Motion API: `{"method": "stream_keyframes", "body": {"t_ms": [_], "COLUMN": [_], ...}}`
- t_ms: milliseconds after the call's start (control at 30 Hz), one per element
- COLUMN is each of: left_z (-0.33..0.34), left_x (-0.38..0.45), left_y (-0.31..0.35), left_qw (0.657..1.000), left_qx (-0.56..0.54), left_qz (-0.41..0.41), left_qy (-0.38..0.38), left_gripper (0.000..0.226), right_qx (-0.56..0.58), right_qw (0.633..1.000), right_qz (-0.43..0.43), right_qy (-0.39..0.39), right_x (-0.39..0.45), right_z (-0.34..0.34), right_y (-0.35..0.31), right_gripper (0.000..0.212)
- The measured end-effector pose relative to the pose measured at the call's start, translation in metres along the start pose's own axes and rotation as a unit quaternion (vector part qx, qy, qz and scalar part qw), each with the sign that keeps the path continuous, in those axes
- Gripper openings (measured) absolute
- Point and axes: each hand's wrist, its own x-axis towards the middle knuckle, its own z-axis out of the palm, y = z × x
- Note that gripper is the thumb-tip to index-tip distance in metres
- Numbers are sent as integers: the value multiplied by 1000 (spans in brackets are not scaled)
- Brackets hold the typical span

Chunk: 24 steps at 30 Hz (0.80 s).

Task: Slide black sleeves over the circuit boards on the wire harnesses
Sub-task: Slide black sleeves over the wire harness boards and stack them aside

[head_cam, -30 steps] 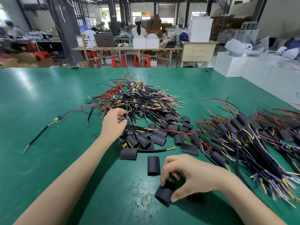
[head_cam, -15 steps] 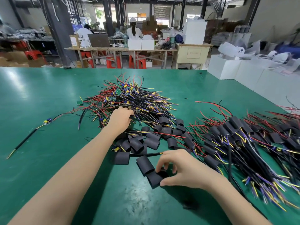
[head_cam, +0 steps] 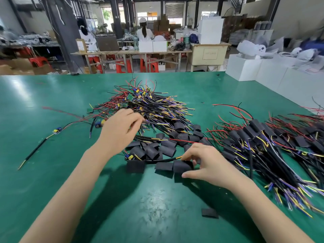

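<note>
A tangled pile of unsleeved wire harnesses (head_cam: 154, 107) with small green circuit boards lies at the middle of the green table (head_cam: 43, 102). My left hand (head_cam: 121, 130) reaches into its near edge, and its blurred fingertips pinch the wires of one harness. Loose black sleeves (head_cam: 157, 149) are heaped just in front of that pile. My right hand (head_cam: 205, 162) grips one black sleeve (head_cam: 183, 166) at the heap's near edge, thumb below and fingers on top. A big pile of sleeved harnesses (head_cam: 263, 146) lies to the right.
A single harness (head_cam: 57, 130) with a black lead stretches out at the left. One stray sleeve (head_cam: 209, 213) lies near my right forearm. White boxes (head_cam: 245, 67) stand past the table's right edge. People work at benches far behind.
My left hand has lifted off the harness pile and closed its fingertips on wires. My right hand has carried its sleeve away from me to the heap's near edge.
</note>
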Motion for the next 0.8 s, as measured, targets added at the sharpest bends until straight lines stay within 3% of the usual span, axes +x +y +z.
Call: {"method": "stream_keyframes", "body": {"t_ms": [167,367,667,800], "left_z": [6,15,24,30], "left_x": [-36,-47,-50,-53], "left_y": [14,19,31,41], "left_qw": [979,968,966,963], "left_qx": [-189,-223,-213,-228], "left_qz": [-58,-74,-53,-45], "left_qy": [-56,-91,-133,-138], "left_gripper": [25,24,23,20], "right_qx": [7,46,51,-28], "right_qw": [993,980,987,988], "right_qz": [31,34,-34,-55], "right_qy": [112,188,151,138], "right_x": [0,0,2,1], "right_z": [-9,-12,-3,4], "right_y": [7,12,5,2], "right_gripper": [27,18,29,34]}}
